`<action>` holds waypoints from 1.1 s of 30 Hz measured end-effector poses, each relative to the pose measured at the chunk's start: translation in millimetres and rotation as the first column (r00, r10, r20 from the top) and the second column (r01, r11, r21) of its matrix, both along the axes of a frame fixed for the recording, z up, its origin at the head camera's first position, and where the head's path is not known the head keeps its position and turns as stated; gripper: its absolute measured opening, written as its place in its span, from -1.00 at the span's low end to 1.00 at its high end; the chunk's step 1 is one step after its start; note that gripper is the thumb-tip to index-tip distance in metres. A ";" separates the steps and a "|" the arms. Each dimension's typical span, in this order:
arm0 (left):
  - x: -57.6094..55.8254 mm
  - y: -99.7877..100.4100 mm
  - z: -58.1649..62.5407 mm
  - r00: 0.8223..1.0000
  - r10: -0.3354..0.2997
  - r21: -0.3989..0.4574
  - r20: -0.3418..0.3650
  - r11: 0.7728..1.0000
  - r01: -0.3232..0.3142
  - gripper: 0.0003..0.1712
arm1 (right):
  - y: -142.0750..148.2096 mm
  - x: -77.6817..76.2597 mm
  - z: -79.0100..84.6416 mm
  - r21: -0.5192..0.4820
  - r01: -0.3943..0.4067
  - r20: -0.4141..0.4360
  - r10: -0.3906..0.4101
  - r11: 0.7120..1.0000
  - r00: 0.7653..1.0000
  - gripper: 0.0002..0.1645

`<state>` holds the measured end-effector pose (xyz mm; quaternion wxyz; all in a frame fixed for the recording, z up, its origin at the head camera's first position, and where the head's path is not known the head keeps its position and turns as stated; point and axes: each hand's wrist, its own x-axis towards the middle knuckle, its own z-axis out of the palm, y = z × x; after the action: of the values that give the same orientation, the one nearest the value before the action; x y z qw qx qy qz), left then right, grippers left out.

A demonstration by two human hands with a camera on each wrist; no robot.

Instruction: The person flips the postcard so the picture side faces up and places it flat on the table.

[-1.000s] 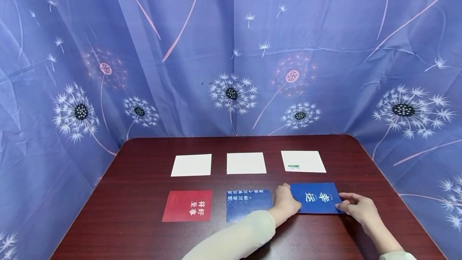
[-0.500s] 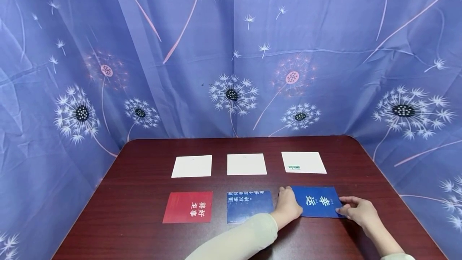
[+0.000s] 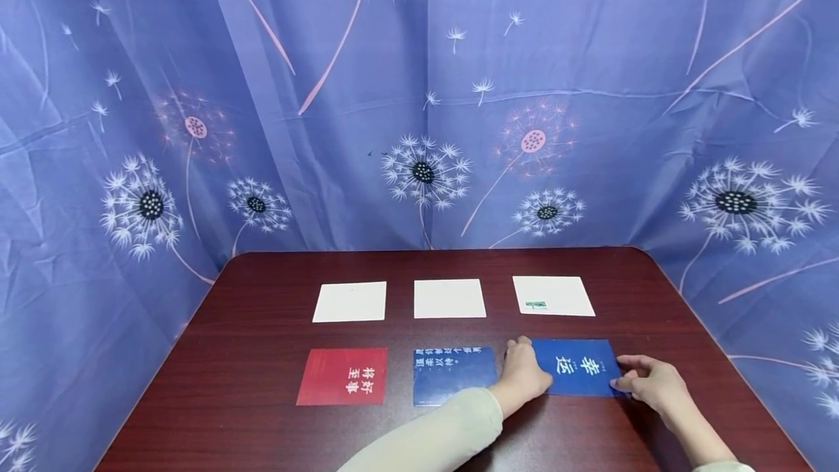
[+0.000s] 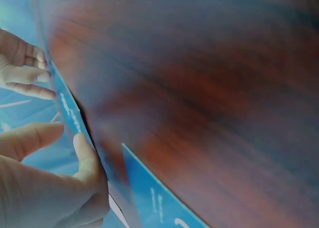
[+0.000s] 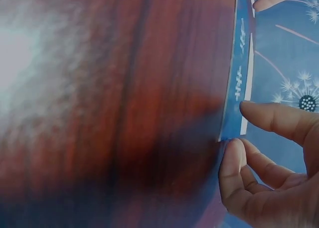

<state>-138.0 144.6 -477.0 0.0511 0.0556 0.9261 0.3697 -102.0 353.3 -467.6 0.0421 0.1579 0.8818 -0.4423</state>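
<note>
A blue card [image 3: 577, 367] with two large white characters lies at the right of the front row, flat or almost flat on the table. My left hand [image 3: 524, 374] holds its left end, and my right hand [image 3: 655, 381] grips its right end between thumb and fingers. In the left wrist view my left hand [image 4: 55, 183] is close by the card [image 4: 70, 106]. My right hand [image 5: 279, 163] has its thumb and fingers at the card's corner [image 5: 233, 123] in the right wrist view. Left of my left hand lies a second blue card [image 3: 452, 377], with smaller white writing.
A red card [image 3: 344, 376] is at the left of the front row. Behind stand three white cards in a row: left [image 3: 350, 302], middle [image 3: 449, 299] and right [image 3: 553, 296], the last with a small green picture. A purple dandelion-print curtain [image 3: 328, 188] encloses the dark red table [image 3: 249, 333].
Over the second, both hands have drawn the blue card slightly toward me and lowered it. In the last half second they have hardly moved. The other cards stay in place.
</note>
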 end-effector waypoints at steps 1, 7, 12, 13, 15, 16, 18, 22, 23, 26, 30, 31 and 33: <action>0.7 -0.9 1.2 1.000 0.004 0.020 0.005 1.000 -0.004 -0.35 | -0.9 0.1 1.0 0.008 -0.003 -0.005 0.003 1.000 1.000 -0.29; 3.1 -8.2 7.3 1.000 -0.003 0.189 0.018 0.982 0.000 -0.46 | -9.9 0.1 8.9 0.035 -0.033 -0.048 0.034 0.999 0.998 -0.28; -1.6 -19.3 11.1 0.998 -0.026 0.368 0.054 0.930 0.004 -0.57 | -24.0 -2.9 14.0 0.039 -0.046 -0.085 0.049 0.998 0.995 -0.34; -3.0 -22.3 12.1 0.998 -0.031 0.399 0.063 0.917 0.004 -0.59 | -27.7 -3.7 14.8 0.039 -0.046 -0.092 0.050 0.998 0.995 -0.35; -6.2 -28.4 14.2 0.996 -0.042 0.460 0.083 0.888 -0.001 -0.63 | -35.6 -5.9 17.3 0.036 -0.051 -0.108 0.055 0.998 0.993 -0.37; -8.0 -31.7 15.1 0.994 -0.049 0.487 0.094 0.874 -0.003 -0.64 | -39.7 -7.1 18.7 0.036 -0.053 -0.119 0.057 0.998 0.991 -0.38; -11.9 -38.2 16.7 0.992 -0.059 0.517 0.108 0.856 -0.005 -0.67 | -48.2 -10.0 22.0 0.036 -0.059 -0.134 0.063 0.998 0.989 -0.39; -19.7 -50.8 19.9 0.994 -0.057 0.540 0.097 0.842 -0.005 -0.69 | -64.8 -15.5 28.4 0.026 -0.070 -0.166 0.073 0.997 0.983 -0.45; -21.8 -53.8 20.6 0.994 -0.054 0.543 0.091 0.839 -0.004 -0.70 | -68.7 -17.1 29.7 0.014 -0.070 -0.172 0.071 0.997 0.983 -0.46; -27.9 -63.5 23.3 0.996 -0.047 0.566 0.076 0.824 -0.005 -0.72 | -80.5 -21.5 33.7 -0.033 -0.068 -0.184 0.061 0.997 0.981 -0.49; -35.5 -78.8 27.2 0.997 -0.054 0.615 0.060 0.789 0.005 -0.74 | -95.5 -28.1 38.3 -0.090 -0.073 -0.201 0.054 0.993 0.978 -0.51; -37.3 -83.0 28.1 0.997 -0.054 0.623 0.056 0.782 0.008 -0.74 | -99.4 -30.0 39.2 -0.102 -0.075 -0.203 0.053 0.992 0.978 -0.53; -39.9 -91.5 30.6 0.998 -0.047 0.643 0.044 0.766 0.008 -0.74 | -106.8 -34.4 41.1 -0.125 -0.083 -0.213 0.056 0.989 0.976 -0.55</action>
<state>-177.9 53.0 -446.4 0.0611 0.0725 0.7412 0.6646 -136.3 246.5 -426.6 -0.0247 0.0765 0.8550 -0.5123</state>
